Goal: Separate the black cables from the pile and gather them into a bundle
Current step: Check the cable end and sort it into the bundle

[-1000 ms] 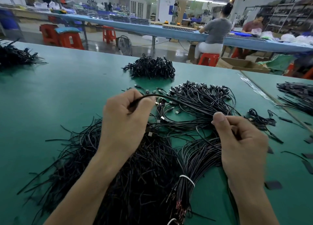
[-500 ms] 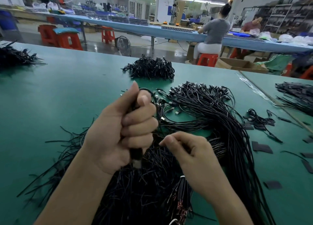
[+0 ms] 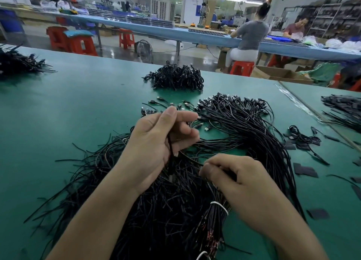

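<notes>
Our left hand (image 3: 156,148) is raised just above the pile (image 3: 156,216) of loose black leads. Its grip is closed, with the fingers curled toward the upright thumb around a black cable (image 3: 170,144) that runs down across the palm and into the pile. Our right hand (image 3: 242,183) is low over the pile's right side, its grip pressed together, thumb and forefinger pinching a thin strand (image 3: 192,159) that slants up toward the left hand; we cannot tell whether it is the same cable. Under the right wrist, at the pile's right edge, lies a tied bundle (image 3: 213,224) cinched by a white band (image 3: 219,206). Beyond the pile and to its right, a sheaf of cables (image 3: 250,126) curves away, its plugs fanned out at the far end. Farther beyond the pile sits a small dark heap (image 3: 175,77), and another heap (image 3: 17,64) lies far to the pile's left. Flat black patches (image 3: 305,170) are scattered right of the pile on the green table (image 3: 78,107).
</notes>
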The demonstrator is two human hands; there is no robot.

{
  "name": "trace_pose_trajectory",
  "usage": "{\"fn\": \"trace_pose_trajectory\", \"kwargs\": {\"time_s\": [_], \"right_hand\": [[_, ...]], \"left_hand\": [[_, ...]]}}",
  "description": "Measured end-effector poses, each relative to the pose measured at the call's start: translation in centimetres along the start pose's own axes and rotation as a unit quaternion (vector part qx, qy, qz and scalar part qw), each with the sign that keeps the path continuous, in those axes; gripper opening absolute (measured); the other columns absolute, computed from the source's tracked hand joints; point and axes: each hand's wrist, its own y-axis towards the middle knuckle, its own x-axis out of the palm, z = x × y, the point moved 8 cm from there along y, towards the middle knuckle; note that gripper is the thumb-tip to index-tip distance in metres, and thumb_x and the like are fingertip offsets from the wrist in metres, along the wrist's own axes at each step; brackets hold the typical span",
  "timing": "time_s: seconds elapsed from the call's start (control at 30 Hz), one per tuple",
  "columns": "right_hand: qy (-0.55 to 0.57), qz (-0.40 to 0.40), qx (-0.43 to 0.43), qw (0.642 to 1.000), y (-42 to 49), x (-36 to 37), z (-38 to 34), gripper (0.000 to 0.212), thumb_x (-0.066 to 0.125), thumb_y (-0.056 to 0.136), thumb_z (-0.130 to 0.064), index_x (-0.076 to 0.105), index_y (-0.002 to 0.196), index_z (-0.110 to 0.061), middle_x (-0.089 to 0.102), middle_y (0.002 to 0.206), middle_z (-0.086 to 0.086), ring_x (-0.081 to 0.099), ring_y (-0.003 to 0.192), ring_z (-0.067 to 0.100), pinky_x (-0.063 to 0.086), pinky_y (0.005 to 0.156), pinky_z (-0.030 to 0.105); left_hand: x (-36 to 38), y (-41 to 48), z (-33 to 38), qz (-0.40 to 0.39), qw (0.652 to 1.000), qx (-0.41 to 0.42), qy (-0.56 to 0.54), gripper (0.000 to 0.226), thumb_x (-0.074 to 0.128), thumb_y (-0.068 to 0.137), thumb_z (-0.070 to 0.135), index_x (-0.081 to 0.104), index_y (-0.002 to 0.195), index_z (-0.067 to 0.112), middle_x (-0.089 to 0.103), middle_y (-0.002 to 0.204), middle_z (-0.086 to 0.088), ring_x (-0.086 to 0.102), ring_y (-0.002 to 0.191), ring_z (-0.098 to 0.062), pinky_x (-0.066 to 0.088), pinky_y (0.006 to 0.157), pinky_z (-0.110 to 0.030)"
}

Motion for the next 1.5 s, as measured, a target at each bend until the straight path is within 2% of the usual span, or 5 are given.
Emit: {"fn": "trace_pose_trajectory", "kwargs": {"time_s": [0.37, 0.63, 0.9, 1.2, 1.5], "right_hand": [[0.003, -0.013, -0.06, 0.998, -0.1, 0.4, -1.2, 0.026, 0.07, 0.089, -0.026, 0.064, 0.063, -0.023, 0.054, 0.054, -0.01, 0.042, 0.047, 0.005, 0.031, 0.046, 0.016], [0.171, 0.17, -0.081, 0.967, -0.2, -4.0, -0.4, 0.023, 0.08, 0.069, -0.05, 0.075, 0.075, -0.028, 0.053, 0.05, -0.008, 0.041, 0.049, 0.0, 0.033, 0.046, 0.012], [0.14, 0.038, -0.036, 0.989, 0.9, 0.9, -0.7, 0.033, 0.053, 0.1, -0.037, 0.06, 0.071, -0.025, 0.044, 0.051, -0.006, 0.034, 0.048, 0.01, 0.028, 0.046, 0.037], [-0.033, 0.024, -0.058, 0.997, -0.8, -1.6, -2.1, 0.03, 0.052, 0.086, -0.055, 0.068, 0.076, -0.032, 0.062, 0.062, -0.019, 0.051, 0.052, 0.002, 0.039, 0.049, 0.017], [0.213, 0.182, -0.111, 0.954, -0.1, -3.5, -1.2, 0.022, 0.074, 0.08, -0.043, 0.075, 0.074, -0.022, 0.062, 0.055, 0.003, 0.048, 0.045, 0.012, 0.039, 0.041, 0.024]], "left_hand": [[2.9, -1.3, -2.5, -0.124, 0.87, -0.037, 0.477, 0.036, 0.045, 0.105, 0.024, 0.067, 0.077, 0.021, 0.07, 0.071, 0.008, 0.061, 0.067, 0.001, 0.054, 0.068, -0.03], [4.9, -3.7, -3.0, -0.27, 0.927, -0.198, 0.17, 0.058, 0.037, 0.1, 0.052, 0.07, 0.069, 0.016, 0.03, 0.048, 0.011, 0.022, 0.042, -0.006, 0.024, 0.041, -0.017], [4.8, -1.8, -0.4, -0.164, 0.967, -0.088, -0.175, 0.045, 0.044, 0.1, 0.038, 0.077, 0.094, 0.008, 0.055, 0.059, 0.008, 0.05, 0.047, -0.001, 0.044, 0.044, -0.015], [2.2, -0.9, -1.6, -0.048, 0.919, 0.063, 0.386, 0.04, 0.045, 0.097, 0.04, 0.073, 0.111, 0.014, 0.076, 0.094, 0.003, 0.073, 0.086, -0.011, 0.06, 0.079, -0.029], [5.4, -3.4, -1.7, -0.243, 0.952, -0.164, 0.09, 0.054, 0.041, 0.101, 0.045, 0.057, 0.056, 0.019, 0.04, 0.039, 0.008, 0.032, 0.031, -0.002, 0.026, 0.032, -0.012]]}}
